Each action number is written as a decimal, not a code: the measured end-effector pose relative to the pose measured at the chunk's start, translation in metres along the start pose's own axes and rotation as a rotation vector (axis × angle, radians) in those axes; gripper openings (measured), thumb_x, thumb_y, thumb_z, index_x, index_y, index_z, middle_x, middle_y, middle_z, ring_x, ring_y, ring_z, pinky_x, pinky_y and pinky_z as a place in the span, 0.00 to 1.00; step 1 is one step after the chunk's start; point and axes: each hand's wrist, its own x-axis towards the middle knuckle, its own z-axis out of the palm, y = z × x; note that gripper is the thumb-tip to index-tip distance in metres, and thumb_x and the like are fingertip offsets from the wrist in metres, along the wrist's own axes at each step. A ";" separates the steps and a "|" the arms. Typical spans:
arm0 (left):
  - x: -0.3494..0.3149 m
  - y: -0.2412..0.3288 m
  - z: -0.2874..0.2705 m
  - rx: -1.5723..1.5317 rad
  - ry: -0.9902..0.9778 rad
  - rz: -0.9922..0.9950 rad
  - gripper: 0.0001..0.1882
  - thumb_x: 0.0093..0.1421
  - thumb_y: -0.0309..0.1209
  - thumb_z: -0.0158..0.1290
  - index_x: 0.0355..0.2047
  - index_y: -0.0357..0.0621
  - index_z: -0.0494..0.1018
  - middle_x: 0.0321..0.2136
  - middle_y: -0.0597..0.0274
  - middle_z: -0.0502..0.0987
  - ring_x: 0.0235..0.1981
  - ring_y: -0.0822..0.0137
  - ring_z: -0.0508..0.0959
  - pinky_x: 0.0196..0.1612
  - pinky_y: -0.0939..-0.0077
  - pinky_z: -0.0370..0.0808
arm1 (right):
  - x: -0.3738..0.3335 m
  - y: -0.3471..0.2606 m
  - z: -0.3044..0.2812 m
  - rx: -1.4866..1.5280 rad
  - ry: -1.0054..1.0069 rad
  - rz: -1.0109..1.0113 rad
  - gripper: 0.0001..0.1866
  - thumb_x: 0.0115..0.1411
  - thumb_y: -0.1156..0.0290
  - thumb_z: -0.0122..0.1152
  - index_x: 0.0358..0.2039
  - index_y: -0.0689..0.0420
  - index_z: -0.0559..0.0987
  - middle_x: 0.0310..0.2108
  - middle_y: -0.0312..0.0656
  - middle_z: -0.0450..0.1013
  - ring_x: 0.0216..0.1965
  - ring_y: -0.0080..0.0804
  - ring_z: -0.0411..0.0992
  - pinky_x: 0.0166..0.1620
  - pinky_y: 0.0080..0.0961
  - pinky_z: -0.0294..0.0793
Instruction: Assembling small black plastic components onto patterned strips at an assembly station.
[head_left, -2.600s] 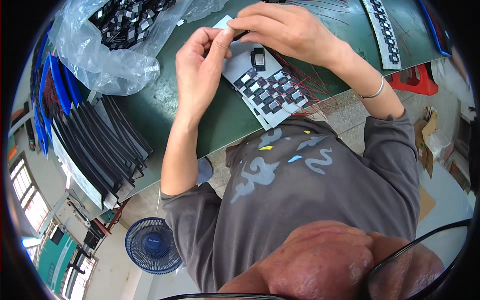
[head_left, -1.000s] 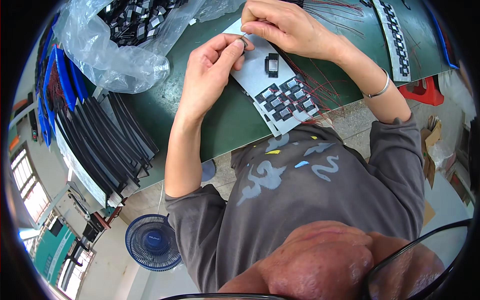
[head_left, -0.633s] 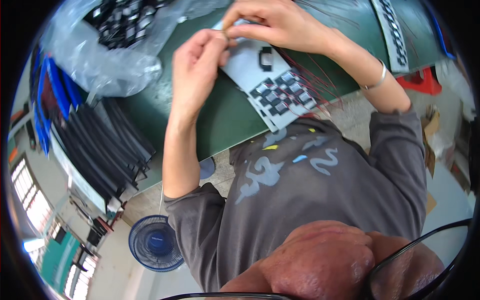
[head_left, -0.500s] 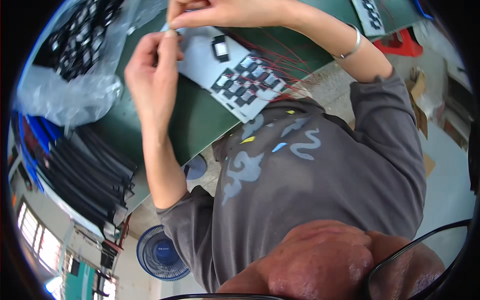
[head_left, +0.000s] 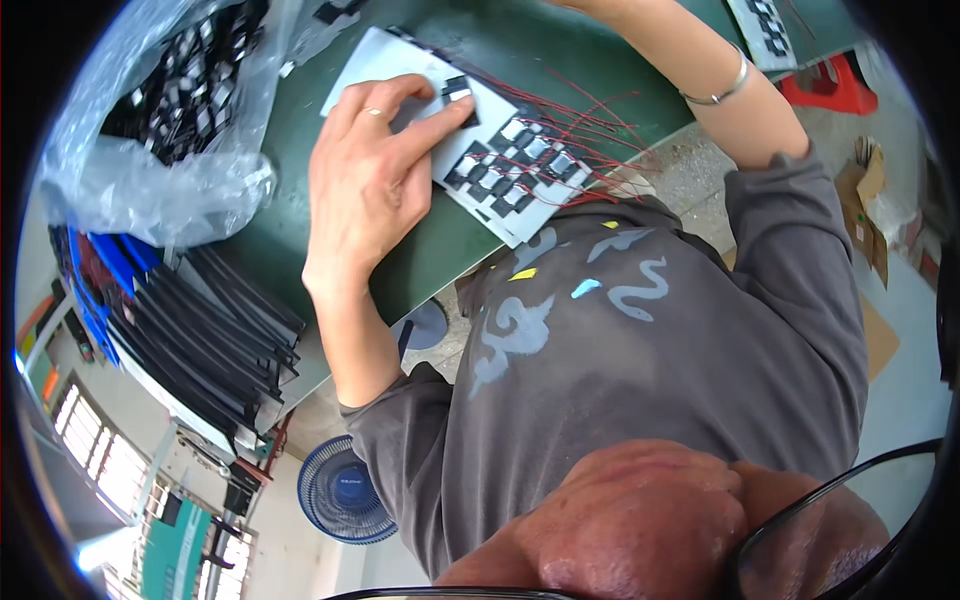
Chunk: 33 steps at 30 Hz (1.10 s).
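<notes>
My left hand [head_left: 375, 165] lies over a white board [head_left: 372, 62] on the green table. Its thumb and index finger close on a small black piece with a white face [head_left: 457, 88], which sits on the board's upper part. A ring circles one finger. Lower on the same board, several similar black-and-silver pieces [head_left: 515, 165] sit in rows. Thin red wires [head_left: 590, 125] trail from them to the right. My right forearm [head_left: 665, 45], with a bracelet [head_left: 722, 85] at the wrist side, reaches past the upper edge, so the right hand is out of the picture.
A clear plastic bag [head_left: 165, 190] full of small black-and-white pieces [head_left: 195, 85] lies at the far left. Below it are stacked black strips [head_left: 205, 320]. Another board with pieces [head_left: 765, 35] is at the upper right, near a red stool [head_left: 835, 88]. A blue fan [head_left: 347, 490] stands lower left.
My hands, earlier together at the board's upper left, have separated. The left came down right onto the black piece; the right went up out of the picture. The view has shifted slightly.
</notes>
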 end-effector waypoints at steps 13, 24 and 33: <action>0.005 -0.006 0.009 -0.167 0.427 -0.235 0.05 0.57 0.22 0.60 0.35 0.40 0.81 0.32 0.61 0.79 0.32 0.69 0.76 0.36 0.76 0.73 | 0.004 -0.008 0.023 0.696 -0.189 0.246 0.09 0.64 0.65 0.57 0.38 0.58 0.75 0.31 0.36 0.73 0.31 0.26 0.74 0.29 0.24 0.77; 0.008 0.010 0.007 0.282 0.162 0.017 0.11 0.51 0.34 0.65 0.35 0.49 0.81 0.32 0.67 0.74 0.35 0.64 0.73 0.34 0.70 0.71 | 0.004 -0.002 0.012 0.513 -0.114 0.329 0.09 0.65 0.64 0.57 0.34 0.55 0.76 0.29 0.33 0.73 0.30 0.19 0.72 0.28 0.15 0.71; 0.007 -0.005 0.011 -1.235 0.608 -0.608 0.08 0.64 0.26 0.54 0.39 0.36 0.67 0.32 0.52 0.80 0.27 0.69 0.79 0.36 0.76 0.76 | -0.008 -0.003 0.021 0.807 -0.158 0.432 0.10 0.68 0.68 0.54 0.43 0.61 0.75 0.40 0.35 0.74 0.48 0.30 0.76 0.50 0.21 0.77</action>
